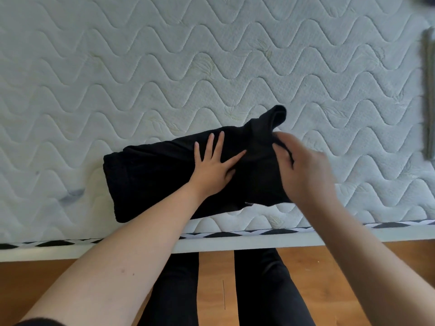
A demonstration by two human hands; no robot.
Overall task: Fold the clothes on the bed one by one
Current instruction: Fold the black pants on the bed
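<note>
While the left hand (215, 167) lies flat with fingers straight and spread, palm down on the middle of the black garment (179, 175), the right hand (303, 165) is curled at the garment's right end, its fingers pinching a fold of the dark cloth just below a raised, rolled lobe of fabric that sticks up toward the far side. The right hand is motion-blurred, so the exact finger placement is unclear. The garment is already folded into a long, thick band lying slantwise on the bed (164, 67), near its front edge, left end squared off, right end bunched under the right hand. Both forearms are bare and reach in from the near side. The bed surface is a pale quilted mattress with wavy stitching and a black-and-white patterned trim along the near edge. At the far right edge of the mattress lies a grey-green item (428, 95), blurred and partly cut off. Below the bed edge, wooden floor (215, 290) and the person's dark-trousered legs (266, 290) are visible.
</note>
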